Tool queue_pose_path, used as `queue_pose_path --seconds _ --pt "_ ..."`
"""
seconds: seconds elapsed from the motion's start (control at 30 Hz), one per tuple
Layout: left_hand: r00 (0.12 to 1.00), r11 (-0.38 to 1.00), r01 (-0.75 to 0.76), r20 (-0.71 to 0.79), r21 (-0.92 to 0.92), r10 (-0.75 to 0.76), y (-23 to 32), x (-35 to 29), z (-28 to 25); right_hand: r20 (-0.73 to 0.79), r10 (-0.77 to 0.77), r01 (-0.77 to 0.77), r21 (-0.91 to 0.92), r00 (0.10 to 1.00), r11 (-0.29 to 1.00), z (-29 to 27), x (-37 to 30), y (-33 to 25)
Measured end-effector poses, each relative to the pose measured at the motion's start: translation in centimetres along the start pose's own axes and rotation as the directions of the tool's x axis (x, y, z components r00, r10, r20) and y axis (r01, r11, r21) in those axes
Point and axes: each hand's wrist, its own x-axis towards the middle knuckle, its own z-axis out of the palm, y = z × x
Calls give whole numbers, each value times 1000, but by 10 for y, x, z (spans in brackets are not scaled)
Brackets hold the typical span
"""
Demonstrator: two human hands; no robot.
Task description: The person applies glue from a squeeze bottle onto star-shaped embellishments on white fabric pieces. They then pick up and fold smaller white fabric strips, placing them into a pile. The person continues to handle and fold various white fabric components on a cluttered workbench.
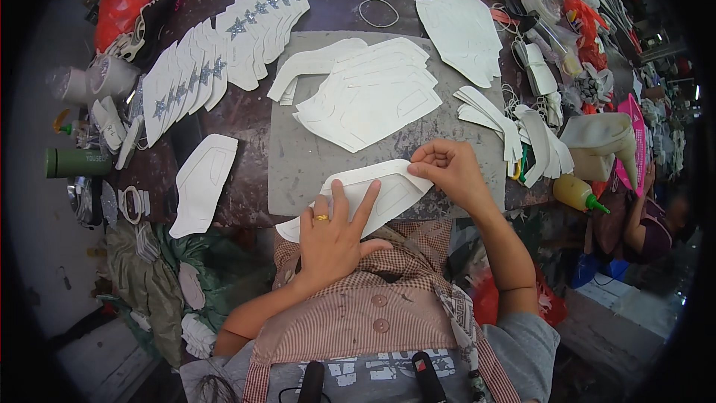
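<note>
Two buttons (pixel 380 301) show on the pinkish apron (pixel 328 325) at the lower centre of the frame. Just above it, the left hand (pixel 335 235) lies palm down with its fingers spread, pressing on a white piece (pixel 395 198) at the centre; a gold ring (pixel 321 218) circles one finger. A narrow white strip (pixel 365 174) runs along the top edge of that piece, under the left fingertips. The right hand (pixel 441 168) pinches the piece's upper right edge, where the strip lies, between thumb and forefinger; whether it grips one layer or both, I cannot tell.

The piece overlaps the near edge of a grey board (pixel 298 149) on the dark tabletop (pixel 246 123). One loose blank (pixel 206 183) lies left of centre, and a yellow bottle (pixel 573 192) with a green tip leans at the right. On the board is a fanned pile (pixel 373 89) of white blanks, with curved bands (pixel 317 60) touching its upper left side. More strips (pixel 541 142) lie right of centre. Farther off, star-trimmed blanks (pixel 261 19) overlap in rows at upper left, another stack (pixel 461 33) sits at upper right, and a thin loop (pixel 379 13) lies between them. A red bag (pixel 127 4) fills part of the far upper left.
</note>
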Motion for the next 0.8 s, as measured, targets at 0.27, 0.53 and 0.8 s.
queue_pose_path --seconds 0.27,0.53,0.8 --pt "992 997 72 111 -38 -68 7 7 -1 -16 -127 123 -157 992 980 2 -1 9" --pt "967 921 -209 70 -330 244 15 22 22 -6 -147 140 -257 989 956 -1 -12 -5" --pt "972 861 -176 56 -476 230 11 32 8 -8 -66 64 -169 998 984 -7 -32 17"
